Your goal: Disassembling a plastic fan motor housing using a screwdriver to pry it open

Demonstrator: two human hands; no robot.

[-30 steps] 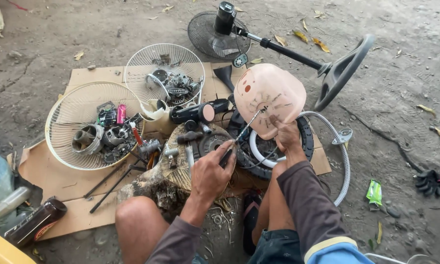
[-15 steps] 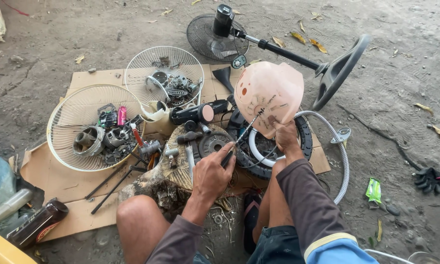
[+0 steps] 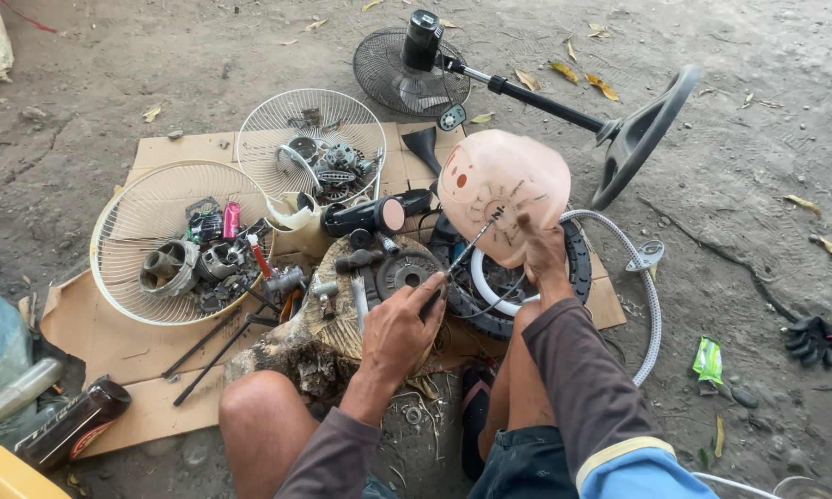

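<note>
My right hand [image 3: 540,254] holds a pale pink plastic fan housing [image 3: 501,185] up by its lower edge, over a black ring [image 3: 575,268] on the cardboard. My left hand [image 3: 399,323] grips a screwdriver [image 3: 460,261] whose tip points up at the housing's centre. Below the left hand a wooden stump [image 3: 319,337] carries a round metal motor part [image 3: 405,271] and small pieces.
Two white wire fan guards [image 3: 171,208] [image 3: 309,125] hold motor parts and screws on the cardboard sheet [image 3: 111,346]. A black stand fan [image 3: 527,92] lies on the dirt behind. Metal rods [image 3: 214,346], a dark bottle [image 3: 69,427] and a black glove [image 3: 811,337] lie nearby.
The pink housing has been tilted and lowered slightly in my right hand. My left hand keeps the screwdriver against it.
</note>
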